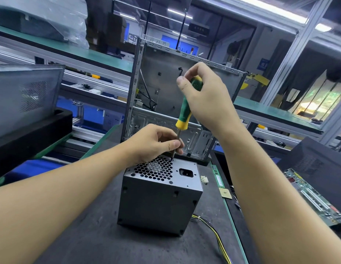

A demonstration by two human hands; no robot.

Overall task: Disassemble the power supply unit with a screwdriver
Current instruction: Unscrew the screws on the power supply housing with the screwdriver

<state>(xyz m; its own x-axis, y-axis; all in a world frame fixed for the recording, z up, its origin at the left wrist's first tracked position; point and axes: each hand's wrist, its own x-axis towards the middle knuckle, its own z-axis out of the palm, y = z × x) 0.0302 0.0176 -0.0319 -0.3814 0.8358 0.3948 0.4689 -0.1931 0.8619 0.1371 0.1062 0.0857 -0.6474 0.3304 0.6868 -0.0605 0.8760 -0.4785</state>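
A grey metal power supply unit stands on end on the dark mat, its honeycomb fan grille and power socket facing up. A green and yellow screwdriver stands nearly upright over the grille's far right corner, its tip at a screw there. My right hand grips the handle from above. My left hand pinches the metal shaft just above the tip, resting at the unit's top edge.
An empty computer case stands open right behind the unit. Yellow and black cables trail from the unit's lower right. A memory stick, a CPU chip and a motherboard lie to the right. A black tray sits left.
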